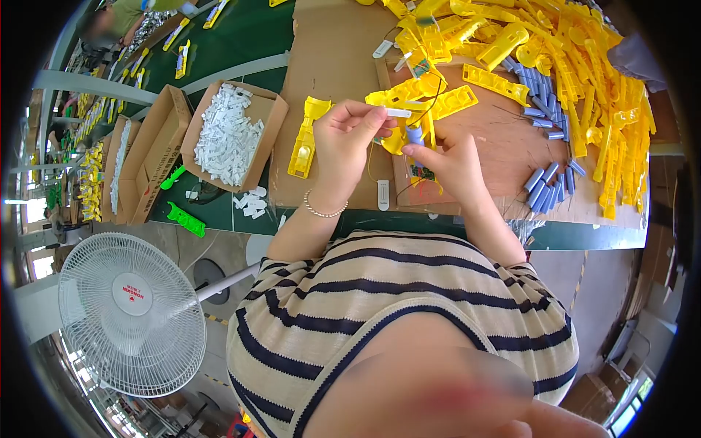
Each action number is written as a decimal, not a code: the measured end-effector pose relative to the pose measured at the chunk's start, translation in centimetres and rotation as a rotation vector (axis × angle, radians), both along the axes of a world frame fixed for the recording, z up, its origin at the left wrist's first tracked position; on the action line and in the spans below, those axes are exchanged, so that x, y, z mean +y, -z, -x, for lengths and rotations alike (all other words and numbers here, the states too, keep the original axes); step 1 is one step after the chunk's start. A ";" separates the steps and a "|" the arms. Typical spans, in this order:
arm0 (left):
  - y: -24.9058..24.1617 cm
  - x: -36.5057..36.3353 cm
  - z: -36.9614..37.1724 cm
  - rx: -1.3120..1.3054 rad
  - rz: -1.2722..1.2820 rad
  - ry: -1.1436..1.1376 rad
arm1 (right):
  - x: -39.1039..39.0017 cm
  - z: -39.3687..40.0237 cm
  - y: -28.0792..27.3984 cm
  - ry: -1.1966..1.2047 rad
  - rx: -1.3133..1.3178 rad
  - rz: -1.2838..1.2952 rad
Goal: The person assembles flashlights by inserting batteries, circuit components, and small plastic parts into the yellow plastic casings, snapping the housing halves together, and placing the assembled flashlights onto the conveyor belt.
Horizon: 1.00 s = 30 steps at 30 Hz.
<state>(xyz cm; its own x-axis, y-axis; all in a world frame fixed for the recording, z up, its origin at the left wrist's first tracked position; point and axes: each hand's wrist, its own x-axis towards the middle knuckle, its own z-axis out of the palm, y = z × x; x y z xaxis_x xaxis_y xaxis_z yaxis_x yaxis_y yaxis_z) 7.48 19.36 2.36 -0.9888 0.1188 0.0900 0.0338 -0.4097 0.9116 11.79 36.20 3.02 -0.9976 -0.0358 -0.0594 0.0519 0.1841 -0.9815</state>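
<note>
My left hand [349,131], with a beaded bracelet at the wrist, pinches a small white plastic strip [398,112] between thumb and fingertips. Close beside it, my right hand [454,162] has its thumb against a yellow plastic casing [394,141] with a blue cylindrical cell [414,135] at it. A small green circuit board [421,172] with thin wires hangs just below the right thumb. The far fingers of the right hand are partly hidden. Left of my left hand lies a yellow casing half [307,139]. Another white strip [382,195] rests near the table's front edge.
A cardboard box [191,139] of white plastic pieces stands at left. Yellow casings [504,47] are heaped at the back right, beside blue cells [546,188]. Green plastic pieces [186,219] lie at the left edge. A white fan [131,314] stands by the table.
</note>
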 end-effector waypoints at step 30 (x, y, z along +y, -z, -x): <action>-1.7 -5.3 10.3 0.293 0.938 0.661 | 0.9 1.3 6.6 -0.303 -0.145 0.803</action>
